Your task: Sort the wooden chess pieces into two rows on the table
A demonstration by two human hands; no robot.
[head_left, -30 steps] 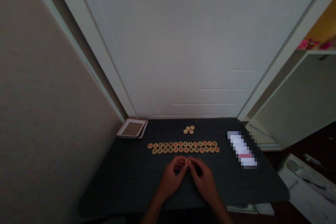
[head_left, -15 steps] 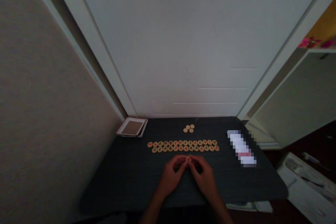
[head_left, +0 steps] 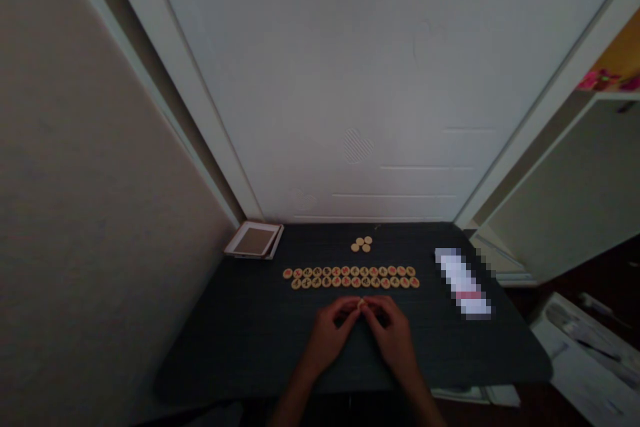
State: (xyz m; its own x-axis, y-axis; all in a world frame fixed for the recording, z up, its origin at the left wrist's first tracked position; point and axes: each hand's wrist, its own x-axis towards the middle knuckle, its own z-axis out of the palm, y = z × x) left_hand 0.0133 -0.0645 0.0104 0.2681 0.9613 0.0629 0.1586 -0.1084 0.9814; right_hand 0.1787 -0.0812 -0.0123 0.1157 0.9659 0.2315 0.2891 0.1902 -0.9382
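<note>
My left hand [head_left: 330,337] and my right hand [head_left: 393,333] meet over the near middle of a dark table [head_left: 240,340]. Together their fingertips pinch one small round wooden game piece [head_left: 361,304], of which only a sliver shows. Just beyond the hands lie two neat rows of round wooden pieces [head_left: 351,277] with red and dark markings. Farther back sits a small cluster of three plain pieces [head_left: 362,244].
A shallow box with a brown inside [head_left: 253,241] rests at the table's far left corner. A blurred white packet [head_left: 463,281] lies on the right side. White wall panels rise behind the table, and papers [head_left: 575,347] lie on the floor at the right.
The piece showed its red-marked face between my fingertips before; now my fingers cover most of it. The hands have stayed in the same place.
</note>
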